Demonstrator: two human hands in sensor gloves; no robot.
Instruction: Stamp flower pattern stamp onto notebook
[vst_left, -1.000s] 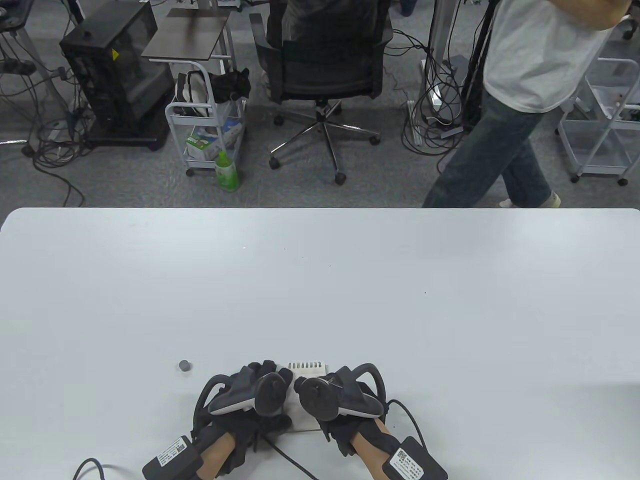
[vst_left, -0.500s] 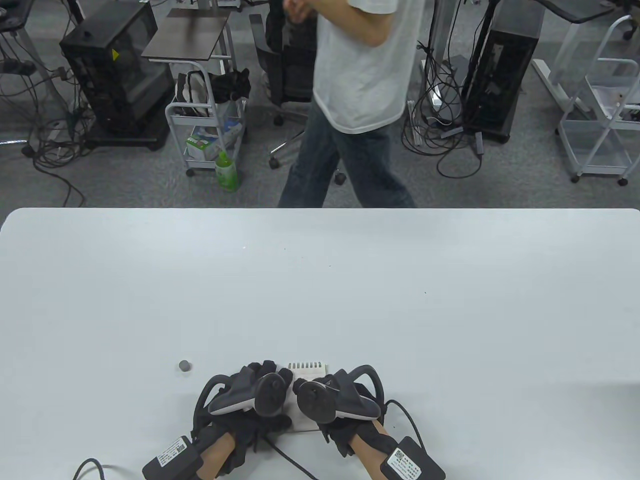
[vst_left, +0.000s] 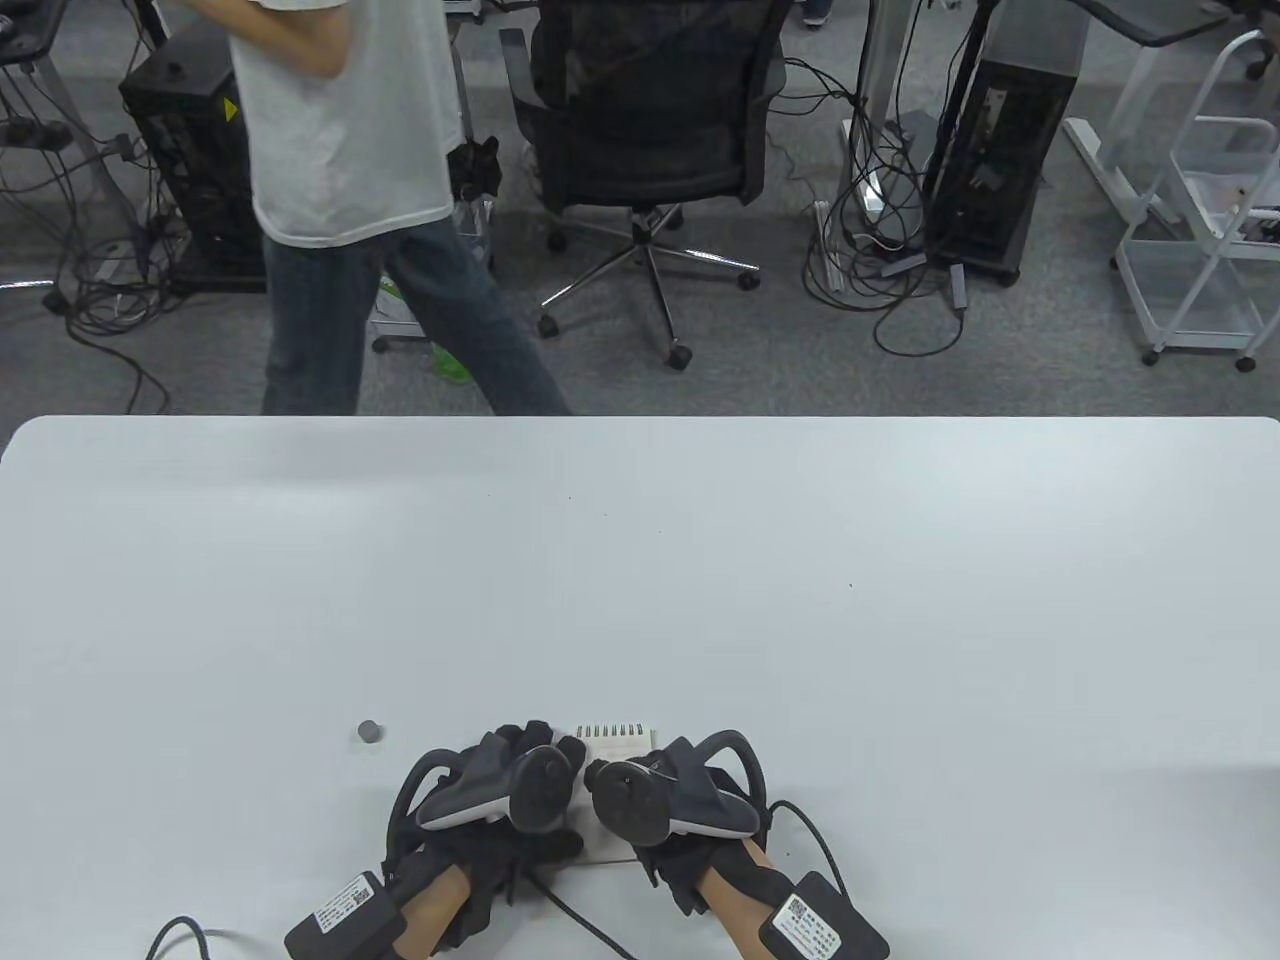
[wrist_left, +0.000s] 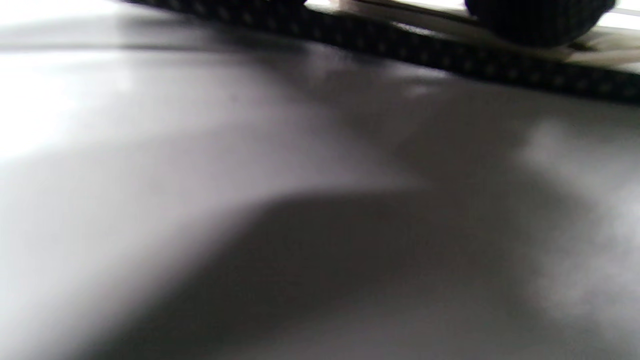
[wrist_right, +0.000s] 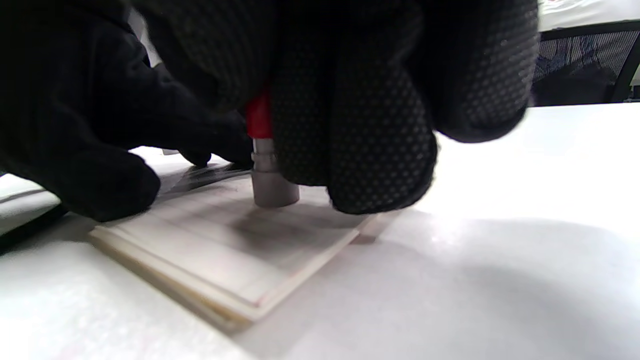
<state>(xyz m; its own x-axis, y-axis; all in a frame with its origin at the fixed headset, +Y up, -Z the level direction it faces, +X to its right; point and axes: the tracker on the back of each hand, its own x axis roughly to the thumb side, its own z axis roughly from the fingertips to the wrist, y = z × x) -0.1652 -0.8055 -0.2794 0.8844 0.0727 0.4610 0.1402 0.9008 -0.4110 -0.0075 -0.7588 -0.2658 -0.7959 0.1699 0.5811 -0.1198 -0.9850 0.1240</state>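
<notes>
Table view bright, sharp; left wrist view blurred, shadowy; right glary.

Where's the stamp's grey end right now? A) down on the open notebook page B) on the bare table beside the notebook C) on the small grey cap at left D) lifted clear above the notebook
A: in the right wrist view the stamp, gripped by the right hand, stands with its grey end on the notebook page.
</notes>
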